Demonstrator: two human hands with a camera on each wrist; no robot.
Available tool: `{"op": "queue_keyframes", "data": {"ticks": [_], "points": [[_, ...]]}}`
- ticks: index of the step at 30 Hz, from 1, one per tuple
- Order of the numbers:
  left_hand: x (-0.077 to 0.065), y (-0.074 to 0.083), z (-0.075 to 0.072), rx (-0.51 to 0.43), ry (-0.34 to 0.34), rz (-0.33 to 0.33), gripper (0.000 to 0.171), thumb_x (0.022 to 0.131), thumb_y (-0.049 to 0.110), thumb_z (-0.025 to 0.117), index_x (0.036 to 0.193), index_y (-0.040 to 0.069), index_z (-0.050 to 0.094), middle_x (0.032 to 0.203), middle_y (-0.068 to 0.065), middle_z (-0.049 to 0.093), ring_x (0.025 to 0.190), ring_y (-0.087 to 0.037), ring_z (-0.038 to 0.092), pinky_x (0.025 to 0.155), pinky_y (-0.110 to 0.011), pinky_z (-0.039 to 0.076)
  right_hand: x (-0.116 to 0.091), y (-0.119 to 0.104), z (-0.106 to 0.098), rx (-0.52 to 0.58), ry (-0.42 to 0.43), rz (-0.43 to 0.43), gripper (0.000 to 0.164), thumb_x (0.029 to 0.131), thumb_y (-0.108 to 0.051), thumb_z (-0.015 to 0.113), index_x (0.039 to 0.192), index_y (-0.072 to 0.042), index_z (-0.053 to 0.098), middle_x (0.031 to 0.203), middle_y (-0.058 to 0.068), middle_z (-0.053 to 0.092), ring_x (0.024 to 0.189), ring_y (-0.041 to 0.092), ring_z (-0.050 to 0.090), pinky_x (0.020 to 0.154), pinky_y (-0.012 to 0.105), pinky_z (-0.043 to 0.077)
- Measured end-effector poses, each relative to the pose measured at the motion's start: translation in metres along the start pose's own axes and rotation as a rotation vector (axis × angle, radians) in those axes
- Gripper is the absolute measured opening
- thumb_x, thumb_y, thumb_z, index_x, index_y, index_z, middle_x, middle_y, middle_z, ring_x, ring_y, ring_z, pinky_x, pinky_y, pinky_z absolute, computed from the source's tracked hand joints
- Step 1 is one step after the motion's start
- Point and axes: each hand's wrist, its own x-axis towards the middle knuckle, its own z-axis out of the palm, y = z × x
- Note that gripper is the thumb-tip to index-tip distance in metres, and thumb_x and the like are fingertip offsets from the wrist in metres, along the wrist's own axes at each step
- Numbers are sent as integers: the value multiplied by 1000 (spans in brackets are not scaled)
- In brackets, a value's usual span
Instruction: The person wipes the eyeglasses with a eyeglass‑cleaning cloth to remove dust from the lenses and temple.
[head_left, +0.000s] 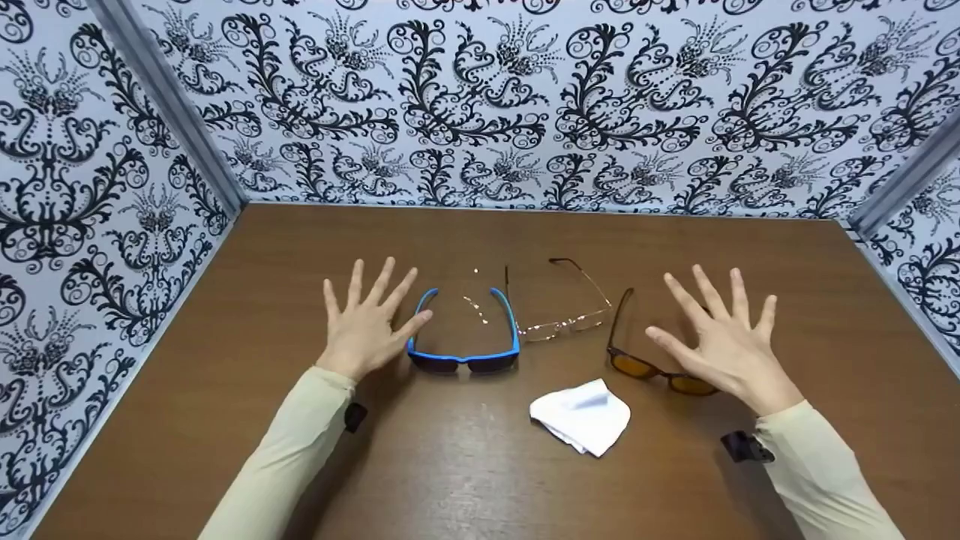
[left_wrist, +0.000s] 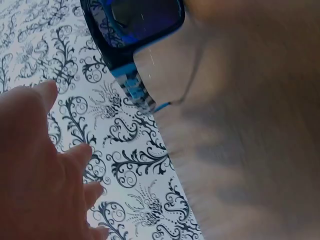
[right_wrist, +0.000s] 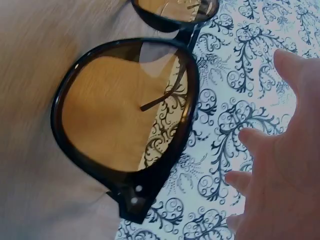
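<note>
Fingers spread wide, my left hand point(head_left: 364, 326) is just left of blue-framed sunglasses point(head_left: 463, 360), its thumb overlapping their left temple in the head view. Their dark lens point(left_wrist: 145, 22) shows large in the left wrist view. My right hand point(head_left: 731, 345), also spread and holding nothing, is above and beside dark-framed glasses with amber lenses point(head_left: 634, 365), covering part of them. One amber lens point(right_wrist: 115, 110) fills much of the right wrist view. Between these two pairs lie thin-rimmed clear eyeglasses point(head_left: 559, 328), temples pointing away. A folded white cloth point(head_left: 583, 416) lies nearer me.
The brown wooden table point(head_left: 450, 465) bears everything. Patterned black-and-white panels point(head_left: 480, 97) stand along its back and sides. Small bright glints point(head_left: 476, 307) show on the tabletop between the blue temples. Dark wrist devices point(head_left: 745, 448) sit under the sleeves.
</note>
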Motion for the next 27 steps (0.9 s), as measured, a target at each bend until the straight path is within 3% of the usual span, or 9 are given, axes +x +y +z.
{"op": "queue_keyframes", "data": {"ticks": [5, 10, 12, 15, 18, 21, 27], "points": [[-11, 2, -4, -53, -110, 187, 61, 97, 55, 43, 150, 26, 36, 160, -3, 13, 144, -37, -7, 107, -65, -13, -7, -13, -4, 43, 51, -154, 80, 88, -58, 59, 154, -27, 25, 158, 16, 15, 143, 39, -8, 106, 69, -4], [-24, 3, -7, -40, -158, 380, 60, 90, 41, 66, 141, 13, 51, 156, -13, 24, 143, -42, 0, 109, -67, 1, -12, -32, -4, 72, 127, -435, 77, 80, -44, 74, 144, -17, 44, 150, 17, 34, 141, 41, 15, 100, 73, 20], [-27, 4, -7, -10, -154, 429, 54, 87, 29, 72, 135, 9, 56, 154, -15, 29, 143, -43, 5, 109, -68, 7, -12, -41, -1, 69, 158, -555, 70, 76, -38, 78, 134, -10, 53, 142, 18, 43, 137, 41, 26, 99, 71, 27], [-27, 4, -4, 91, -112, 499, 38, 85, 8, 71, 123, 6, 63, 146, -15, 41, 141, -42, 19, 108, -66, 18, -14, -55, 8, 57, 176, -708, 47, 72, -30, 79, 107, -5, 62, 125, 16, 56, 123, 39, 46, 92, 61, 42], [-28, 5, 1, 261, -53, 579, 36, 77, -1, 75, 111, 6, 65, 131, -12, 56, 135, -37, 34, 107, -61, 28, -18, -69, 21, 51, 109, -772, 32, 72, -26, 80, 86, -10, 57, 111, 12, 60, 107, 33, 57, 83, 51, 51], [-30, 8, 4, 416, 21, 661, 41, 69, 0, 81, 104, 8, 63, 113, -6, 64, 127, -31, 46, 105, -55, 34, -24, -79, 33, 38, 0, -756, 31, 74, -25, 80, 85, -10, 56, 108, 10, 60, 103, 29, 58, 83, 46, 51], [-31, 13, 6, 497, 93, 764, 40, 66, 5, 85, 98, 12, 63, 97, -2, 65, 109, -24, 56, 103, -48, 39, -26, -91, 45, 34, -79, -738, 35, 77, -31, 79, 93, -9, 58, 110, 9, 59, 103, 27, 57, 83, 42, 49]]}}
